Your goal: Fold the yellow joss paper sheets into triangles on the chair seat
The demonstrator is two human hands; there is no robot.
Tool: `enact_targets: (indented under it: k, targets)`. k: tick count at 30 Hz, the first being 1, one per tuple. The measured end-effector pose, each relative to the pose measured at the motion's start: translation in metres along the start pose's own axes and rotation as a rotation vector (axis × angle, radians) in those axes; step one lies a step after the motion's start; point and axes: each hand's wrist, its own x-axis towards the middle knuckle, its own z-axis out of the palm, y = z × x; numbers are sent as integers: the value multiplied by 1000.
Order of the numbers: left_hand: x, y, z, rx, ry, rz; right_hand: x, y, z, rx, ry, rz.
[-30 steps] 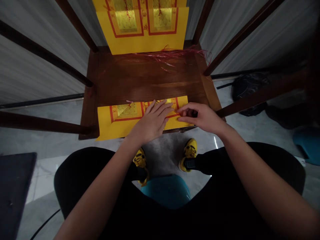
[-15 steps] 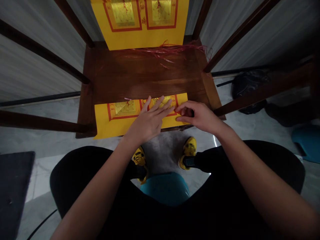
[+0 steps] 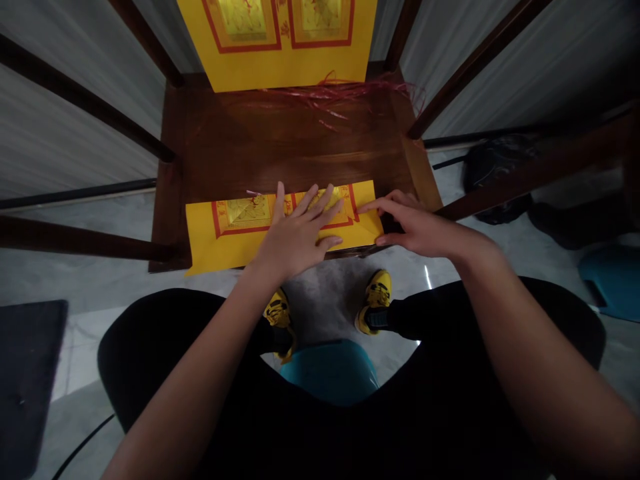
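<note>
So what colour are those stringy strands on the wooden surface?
Pinkish red; the strands show best in the head view.

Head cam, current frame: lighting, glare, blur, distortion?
Head view: dim overall, darkest at the right edge and black trousers; small bright glare streaks on the floor, soft sheen on the wooden surface; fine print on the near yellow sheet looks soft; wide-angle stretch in the forearms.

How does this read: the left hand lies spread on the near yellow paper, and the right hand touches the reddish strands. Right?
Not quite: the head view shows the right hand touching the near yellow paper, not the reddish strands. The left hand does lie spread on the paper.
</note>
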Motion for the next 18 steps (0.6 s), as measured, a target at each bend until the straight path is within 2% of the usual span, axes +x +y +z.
enact_targets:
  k: [4,7,12,15,18]
  targets:
    - [5,7,-9,82,-109,-147,-8,-3,-5,-19,-65,2]
    - [5,11,-11,99,-139,-161,-13,-14,-1,-91,-68,64]
    - [11,15,-3,-66,-74,-118,-15,-48,13,-198,83,160]
    - [18,15,-5,-169,-39,-104,-5,-63,12,-41,79,90]
    - [16,6,-25,-203,20,-53,13,-69,13,295,134,-6]
